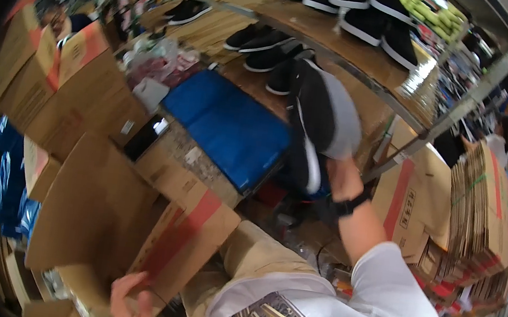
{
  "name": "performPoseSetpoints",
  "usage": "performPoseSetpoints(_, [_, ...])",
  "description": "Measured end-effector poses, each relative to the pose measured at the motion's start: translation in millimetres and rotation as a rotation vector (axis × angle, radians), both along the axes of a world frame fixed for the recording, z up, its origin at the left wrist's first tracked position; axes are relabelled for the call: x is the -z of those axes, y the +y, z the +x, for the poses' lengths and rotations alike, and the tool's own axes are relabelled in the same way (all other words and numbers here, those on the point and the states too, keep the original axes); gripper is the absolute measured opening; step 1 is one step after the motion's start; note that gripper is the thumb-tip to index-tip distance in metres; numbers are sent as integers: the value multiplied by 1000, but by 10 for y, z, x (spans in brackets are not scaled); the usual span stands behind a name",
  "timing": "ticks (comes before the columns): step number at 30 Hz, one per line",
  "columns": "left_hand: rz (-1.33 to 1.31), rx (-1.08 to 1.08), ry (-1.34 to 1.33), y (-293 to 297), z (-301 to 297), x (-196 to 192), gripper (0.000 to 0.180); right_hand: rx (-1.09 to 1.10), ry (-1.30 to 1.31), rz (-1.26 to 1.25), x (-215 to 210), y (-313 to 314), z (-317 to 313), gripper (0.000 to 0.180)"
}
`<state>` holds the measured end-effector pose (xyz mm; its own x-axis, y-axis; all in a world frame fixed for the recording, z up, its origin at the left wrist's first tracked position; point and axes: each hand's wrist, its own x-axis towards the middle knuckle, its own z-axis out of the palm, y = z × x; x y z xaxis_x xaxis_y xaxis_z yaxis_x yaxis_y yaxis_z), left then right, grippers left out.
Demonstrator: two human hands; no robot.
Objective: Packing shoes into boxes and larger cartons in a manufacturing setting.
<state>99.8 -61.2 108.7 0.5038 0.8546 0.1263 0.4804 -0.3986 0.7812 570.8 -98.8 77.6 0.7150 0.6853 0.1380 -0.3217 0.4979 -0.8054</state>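
My right hand (340,173) is raised in front of the metal shelf and grips a pair of black shoes (304,117). One shoe shows its grey sole, the other a white sole edge, and they hide most of my fingers. Low in the view, my left hand (135,306) is open, its fingers apart and holding nothing. It is beside the red-striped flap of an open cardboard box (91,201); whether it touches the flap I cannot tell. More black shoes with white soles (268,51) stand on the lower shelf, just behind the held pair.
Black shoes (351,8) line the upper shelf (346,42). A blue padded surface (226,126) lies ahead, beside plastic bags (158,59). Other cardboard boxes (70,96) stand at left. Bundled flat cartons (481,214) and a shelf post (459,112) are at right. People are partly visible beyond.
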Motion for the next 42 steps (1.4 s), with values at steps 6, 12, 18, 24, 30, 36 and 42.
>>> performPoseSetpoints(6, [-485, 395, -433, -67, 998, 83, 42, -373, 109, -4, 100, 522, -1332, 49])
performPoseSetpoints(12, [-716, 137, -790, -130, 927, -167, 44, -779, 249, 12, 28, 311, -1738, 48])
performPoseSetpoints(18, [309, -343, -619, 122, 154, -191, 41, -984, 247, 50, -95, 96, -1747, 49])
performPoseSetpoints(24, [713, -72, 574, 718, -138, 136, 41, -216, -856, 208, -743, 821, -2265, 21])
performPoseSetpoints(30, [559, 73, 232, 371, -508, -205, 38, -812, -1915, -231, -595, 1257, -2461, 15])
performPoseSetpoints(36, [433, -292, 435, 332, -558, 289, 55, -67, -1819, -323, -43, 1115, -2344, 40])
performPoseSetpoints(42, [-29, -563, -663, 913, -1015, 373, 54, -682, -556, -278, -10, 1624, -1894, 41])
